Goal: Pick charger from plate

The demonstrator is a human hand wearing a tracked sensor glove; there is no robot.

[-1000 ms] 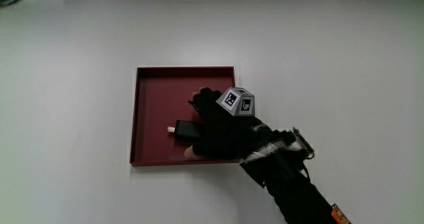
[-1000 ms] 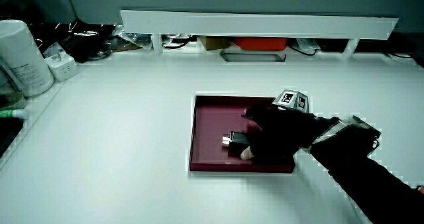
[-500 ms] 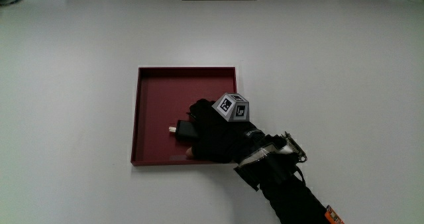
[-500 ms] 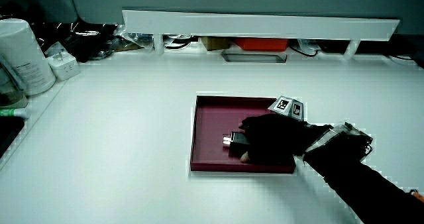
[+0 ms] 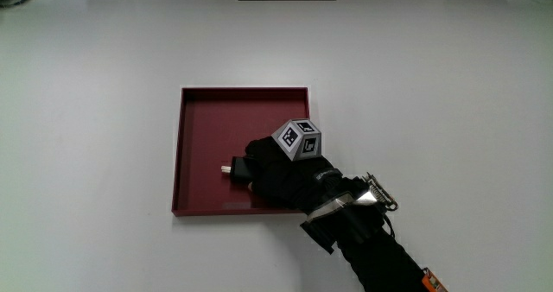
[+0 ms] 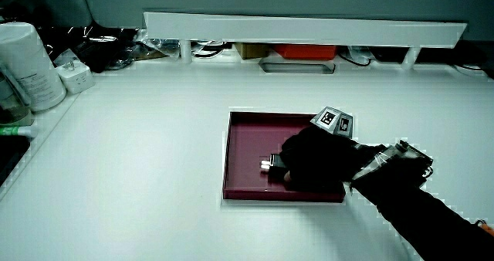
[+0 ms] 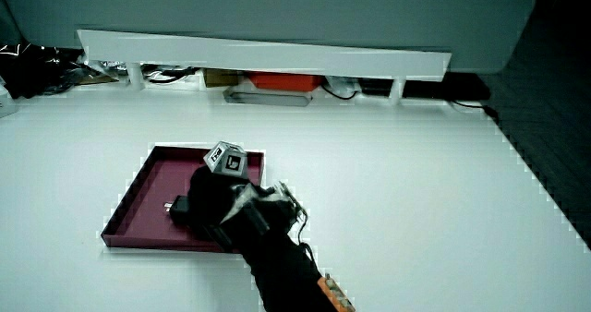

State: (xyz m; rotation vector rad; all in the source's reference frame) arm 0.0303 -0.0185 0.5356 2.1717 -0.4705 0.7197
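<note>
Charger being gripped on the plate

The plate (image 5: 186,145) is sitting on the white surface (image 5: 86,111); the charger (image 5: 235,167) is lying in it, and the hand (image 5: 281,173) is closing its grip around it. A shallow hold risks dropping it

Black charger (image 5: 235,167) on dark-red plate (image 5: 207,119)

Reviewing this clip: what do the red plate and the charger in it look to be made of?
The plate, a square maroon tray, looks like matte plastic, possibly coated wood: flat even colour, no glare, thin raised rim. The charger looks like black plastic with a small pale, probably metal plug end sticking out from under the hand; most of it is hidden by the glove, so the finish is uncertain.
</note>
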